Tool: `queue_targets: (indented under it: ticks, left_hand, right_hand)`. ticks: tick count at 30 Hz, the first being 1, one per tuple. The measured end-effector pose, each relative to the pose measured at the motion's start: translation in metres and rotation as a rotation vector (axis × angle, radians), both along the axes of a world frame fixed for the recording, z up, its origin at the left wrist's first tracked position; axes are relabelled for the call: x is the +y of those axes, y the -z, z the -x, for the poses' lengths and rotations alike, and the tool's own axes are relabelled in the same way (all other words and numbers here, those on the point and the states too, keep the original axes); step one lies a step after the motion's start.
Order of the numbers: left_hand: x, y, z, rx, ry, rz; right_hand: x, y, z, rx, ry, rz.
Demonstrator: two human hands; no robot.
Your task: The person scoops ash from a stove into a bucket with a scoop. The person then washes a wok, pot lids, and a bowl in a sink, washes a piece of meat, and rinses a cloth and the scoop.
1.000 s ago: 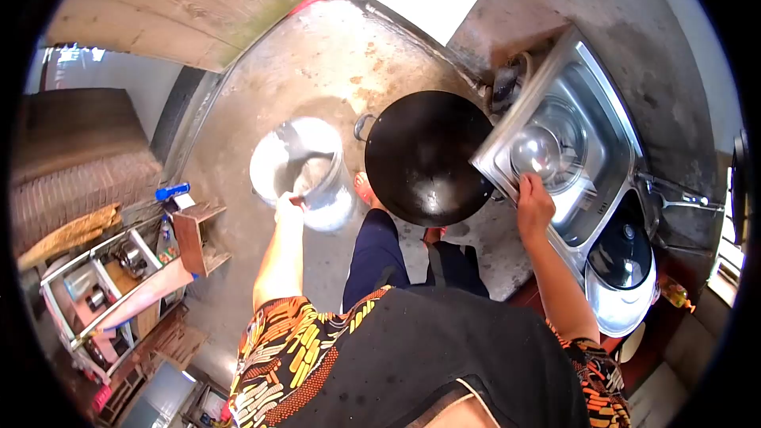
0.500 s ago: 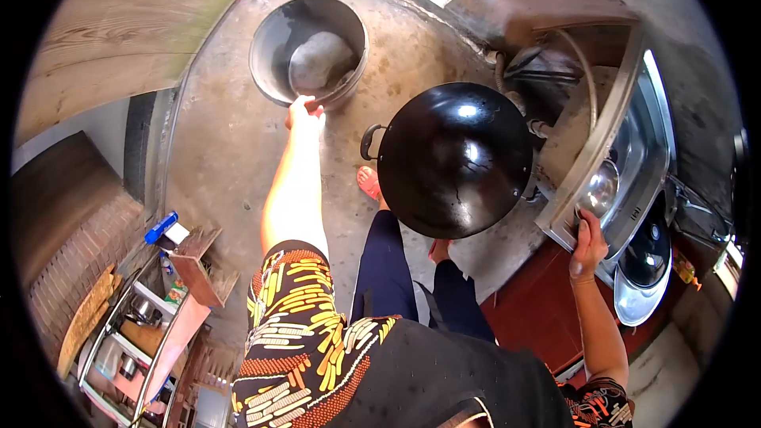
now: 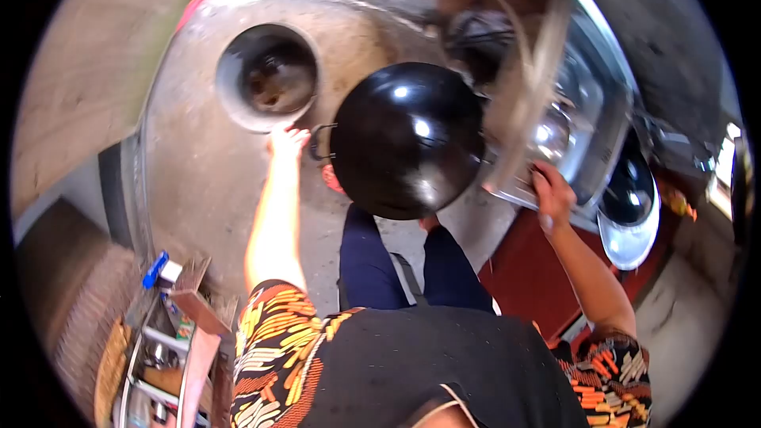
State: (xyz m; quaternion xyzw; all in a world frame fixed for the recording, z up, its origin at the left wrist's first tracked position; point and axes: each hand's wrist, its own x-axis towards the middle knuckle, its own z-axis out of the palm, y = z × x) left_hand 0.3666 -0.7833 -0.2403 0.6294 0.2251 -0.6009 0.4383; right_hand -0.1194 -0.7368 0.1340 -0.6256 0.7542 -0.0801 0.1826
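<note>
A grey bucket [image 3: 227, 95] stands on the floor with dark, murky contents at its bottom. My left hand [image 3: 287, 141] is at its near rim, fingers apart and slightly blurred. Just right of that hand is the loop handle of a large black wok [image 3: 408, 139], whose shiny surface faces up in front of my legs. My right hand [image 3: 554, 196] is closed at the edge of a shiny, round metal bowl-like vessel [image 3: 552, 133] by the sink's front edge. Whether that vessel has a handle is hidden by my fingers.
The steel sink [image 3: 614, 139] is on the right, beside a dark, rounded object [image 3: 628, 190] on a pale, shiny base. A red-brown cabinet panel [image 3: 527, 281] is below it. A cluttered shelf rack [image 3: 170, 364] stands at lower left.
The view has shifted, so most things appear further left. The bucket was tilted with my left hand gripping its rim; now it looks more upright and the fingers have loosened.
</note>
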Motion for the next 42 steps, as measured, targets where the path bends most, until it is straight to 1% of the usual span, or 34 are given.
queue_targets:
  ticks: [1, 2, 3, 4, 5, 6, 7, 9, 11, 13, 14, 15, 17, 18, 19, 20, 21, 22, 23, 25, 26, 27, 28, 29, 30, 31, 32, 33, 34, 35, 36, 38, 40, 42]
  left_hand:
    - [0.001, 0.003, 0.003, -0.001, 0.018, 0.011]
    - [-0.005, -0.023, 0.016, -0.108, 0.016, 0.016]
    - [-0.018, -0.064, 0.024, -0.217, 0.008, 0.027]
    - [-0.028, -0.088, 0.033, -0.262, 0.023, 0.089]
    - [-0.037, -0.115, 0.042, -0.311, 0.032, 0.152]
    - [-0.044, -0.156, 0.06, -0.414, 0.09, 0.301]
    - [-0.049, -0.205, 0.085, -0.523, 0.139, 0.455]
    - [-0.058, -0.295, 0.142, -0.79, 0.296, 0.723]
    - [-0.053, -0.36, 0.203, -0.957, 0.484, 1.041]
    - [-0.042, -0.404, 0.271, -0.921, 0.696, 1.259]
    - [-0.039, -0.413, 0.301, -0.87, 0.897, 1.289]
    - [-0.037, -0.417, 0.331, -0.812, 1.091, 1.312]
    - [-0.041, -0.401, 0.393, -1.179, 1.361, 1.506]
    - [-0.038, -0.394, 0.417, -1.174, 1.567, 1.291]
    - [-0.038, -0.389, 0.439, -1.3, 1.734, 1.094]
    - [-0.041, -0.382, 0.457, -1.32, 1.801, 0.972]
    - [-0.046, -0.37, 0.468, -1.345, 1.861, 0.84]
    - [-0.055, -0.331, 0.471, -1.384, 1.883, 0.838]
    - [-0.068, -0.329, 0.475, -1.085, 1.843, 0.726]
    - [-0.09, -0.328, 0.472, -0.515, 1.686, 0.483]
    - [-0.097, -0.3, 0.468, -0.508, 1.618, 0.429]
    - [-0.104, -0.254, 0.46, -0.613, 1.606, 0.411]
    - [-0.112, -0.199, 0.452, -0.808, 1.642, 0.403]
    - [-0.124, -0.128, 0.441, -1.069, 1.721, 0.409]
    - [-0.135, -0.066, 0.428, -1.282, 1.803, 0.383]
    - [-0.14, -0.043, 0.424, -1.525, 1.881, 0.283]
    - [-0.137, -0.055, 0.423, -1.525, 1.772, 0.352]
    - [-0.13, -0.086, 0.43, -1.522, 1.663, 0.418]
    - [-0.123, -0.118, 0.439, -1.516, 1.554, 0.481]
    - [-0.12, -0.134, 0.439, -1.508, 1.441, 0.543]
    - [-0.124, -0.131, 0.434, -1.463, 1.508, 0.507]
    - [-0.14, -0.116, 0.43, -1.358, 1.637, 0.433]
    - [-0.129, -0.222, 0.453, -0.743, 1.583, 0.11]
    - [-0.121, -0.214, 0.452, -0.499, 1.379, 0.238]
  right_hand:
    - [-0.002, -0.004, -0.001, 0.028, 0.012, -0.011]
    - [-0.005, -0.01, -0.003, 0.001, 0.009, -0.097]
    - [-0.012, -0.016, -0.003, -0.031, 0.002, -0.179]
    - [-0.015, -0.011, 0.009, -0.056, -0.075, -0.202]
    - [-0.024, 0.006, 0.023, -0.141, -0.119, -0.218]
    - [-0.034, 0.022, 0.036, -0.229, -0.16, -0.238]
    - [-0.05, 0.045, 0.049, -0.378, -0.173, -0.243]
    - [-0.073, 0.08, 0.056, -0.504, -0.215, -0.29]
    - [-0.086, 0.108, 0.057, -0.57, -0.264, -0.334]
    - [-0.089, 0.122, 0.065, -0.612, -0.286, -0.338]
    - [-0.091, 0.128, 0.068, -0.626, -0.304, -0.327]
    - [-0.092, 0.132, 0.074, -0.625, -0.315, -0.3]
    - [-0.091, 0.14, 0.089, -0.568, -0.333, -0.221]
    - [-0.09, 0.144, 0.1, -0.473, -0.34, -0.16]
    - [-0.089, 0.141, 0.111, -0.34, -0.344, -0.093]
    - [-0.085, 0.137, 0.125, -0.185, -0.325, -0.03]
    - [-0.081, 0.121, 0.136, -0.031, -0.289, 0.025]
    - [-0.077, 0.102, 0.146, 0.121, -0.245, 0.07]
    - [-0.072, 0.091, 0.155, 0.269, -0.203, 0.115]
    - [-0.072, 0.112, 0.194, 0.278, -0.082, -0.06]
    - [-0.068, 0.105, 0.217, 0.109, 0.04, -0.056]
    - [-0.069, 0.115, 0.236, -0.034, 0.209, -0.024]
    - [-0.067, 0.127, 0.246, -0.183, 0.376, 0.0]
    - [-0.071, 0.087, 0.245, -0.274, 0.545, -0.166]
    - [-0.077, 0.083, 0.242, -0.248, 0.654, -0.205]
    - [-0.085, 0.084, 0.243, -0.217, 0.762, -0.247]
    - [-0.091, 0.102, 0.246, -0.213, 0.744, -0.19]
    - [-0.094, 0.134, 0.249, -0.21, 0.726, -0.134]
    - [-0.094, 0.154, 0.248, -0.207, 0.708, -0.079]
    - [-0.097, 0.149, 0.244, 0.018, 0.484, -0.171]
    - [-0.103, 0.132, 0.242, 0.241, 0.252, -0.254]
    - [-0.111, 0.149, 0.244, 0.359, 0.135, -0.289]
    - [-0.131, 0.197, 0.252, 0.261, 0.113, -0.277]
    - [-0.123, 0.148, 0.246, -0.174, 0.48, -0.266]
